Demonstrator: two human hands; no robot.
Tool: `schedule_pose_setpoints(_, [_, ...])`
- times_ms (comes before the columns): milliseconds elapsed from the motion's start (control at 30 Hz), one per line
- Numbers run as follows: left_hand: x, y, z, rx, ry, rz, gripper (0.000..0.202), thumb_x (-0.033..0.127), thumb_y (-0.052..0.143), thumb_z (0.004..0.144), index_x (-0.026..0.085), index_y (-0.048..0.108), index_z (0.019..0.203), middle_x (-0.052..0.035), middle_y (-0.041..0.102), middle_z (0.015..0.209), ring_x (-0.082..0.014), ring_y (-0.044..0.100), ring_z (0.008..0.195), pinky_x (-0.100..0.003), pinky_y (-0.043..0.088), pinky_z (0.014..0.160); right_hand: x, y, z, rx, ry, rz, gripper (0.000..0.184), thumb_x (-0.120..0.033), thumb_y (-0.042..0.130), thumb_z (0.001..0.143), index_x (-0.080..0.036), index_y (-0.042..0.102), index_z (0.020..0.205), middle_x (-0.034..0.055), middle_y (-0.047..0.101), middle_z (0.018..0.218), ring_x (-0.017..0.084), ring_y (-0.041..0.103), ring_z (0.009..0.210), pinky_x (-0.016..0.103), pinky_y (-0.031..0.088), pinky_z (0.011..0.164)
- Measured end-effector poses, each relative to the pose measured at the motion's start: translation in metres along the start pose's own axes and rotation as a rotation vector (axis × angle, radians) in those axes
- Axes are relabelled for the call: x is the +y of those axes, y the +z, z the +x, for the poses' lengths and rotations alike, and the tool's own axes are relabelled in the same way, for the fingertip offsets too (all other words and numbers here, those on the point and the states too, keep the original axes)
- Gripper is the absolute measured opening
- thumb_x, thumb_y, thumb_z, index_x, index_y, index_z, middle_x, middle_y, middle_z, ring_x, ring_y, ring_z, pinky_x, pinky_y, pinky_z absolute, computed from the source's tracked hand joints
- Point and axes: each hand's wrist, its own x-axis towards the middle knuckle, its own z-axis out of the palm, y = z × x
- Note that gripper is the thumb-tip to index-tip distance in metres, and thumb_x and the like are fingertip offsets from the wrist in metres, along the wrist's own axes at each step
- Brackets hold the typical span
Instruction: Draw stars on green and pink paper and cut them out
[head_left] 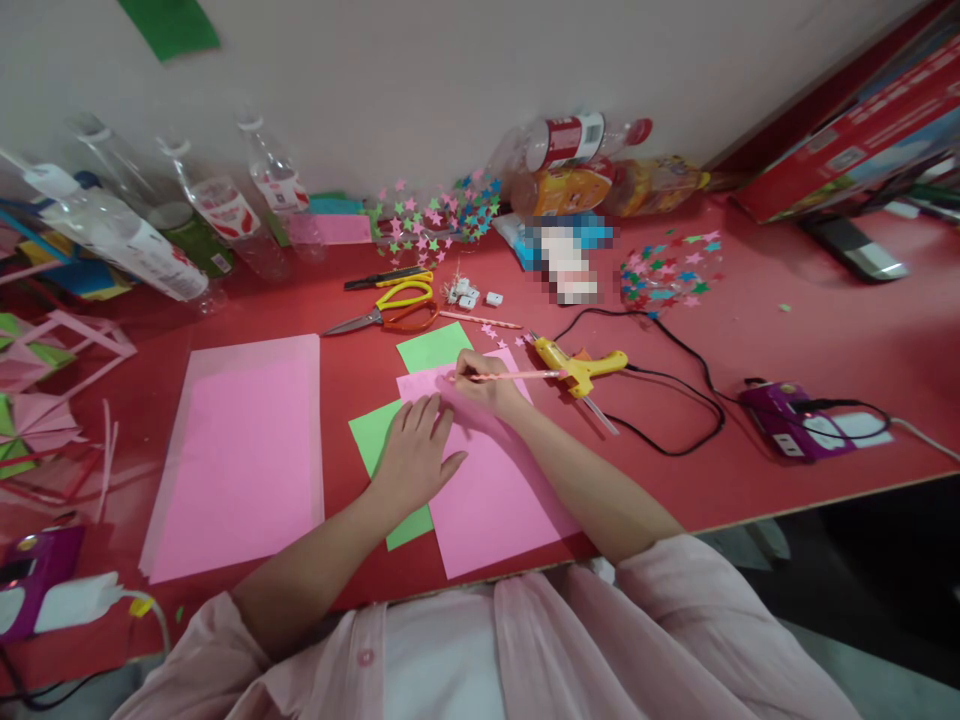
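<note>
The right hand (484,385) is squeezing a thin, stiff pencil (517,376) near its tip. The left hand (416,450), fingers spread flat, is pressing the pink paper (495,500) on the table (750,330). It is looking light and bendy, best held flat.

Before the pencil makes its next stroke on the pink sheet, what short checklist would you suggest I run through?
1. Left hand lies flat on the pink sheet, pinning it: ok.
2. Right hand grips the pencil firmly in its fingers: ok.
3. Pencil tip rests over the sheet's top edge, not the table: ok.
4. Glue gun is clear of the drawing hand: not ok, it lies right at the pencil's back end.
5. Glue gun is cold: cannot tell.
6. Scissors lie apart from the sheet: ok.
</note>
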Motion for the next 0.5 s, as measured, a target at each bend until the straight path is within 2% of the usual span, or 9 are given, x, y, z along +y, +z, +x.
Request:
schedule_pose_setpoints(333, [-0.0003, 0.0012, -0.0004, -0.003, -0.001, 0.004, 0.055, 0.047, 0.039, 0.092, 0.01, 0.047, 0.131, -0.0193, 0.045, 0.14, -0.0328, 0.04, 0.13, -0.05, 0.03, 0.108, 0.0089, 0.0026, -0.0028, -0.062, -0.053, 0.103, 0.012, -0.028, 0.052, 0.07, -0.02, 0.046, 0.063, -0.0032, 0.05, 0.06, 0.01, 0.044, 0.058, 0.022, 0.033, 0.051])
schedule_pose_setpoints(500, [-0.0002, 0.0019, -0.0003, 0.009, 0.001, 0.008, 0.054, 0.047, 0.039, 0.092, 0.01, 0.047, 0.131, -0.0189, 0.047, 0.138, -0.0326, 0.041, 0.129, -0.05, 0.031, 0.107, 0.0077, 0.0006, -0.0028, -0.097, -0.084, 0.121, 0.013, -0.028, 0.053, 0.071, -0.02, 0.046, 0.064, -0.0042, 0.048, 0.059, 0.01, 0.042, 0.057, 0.022, 0.031, 0.051])
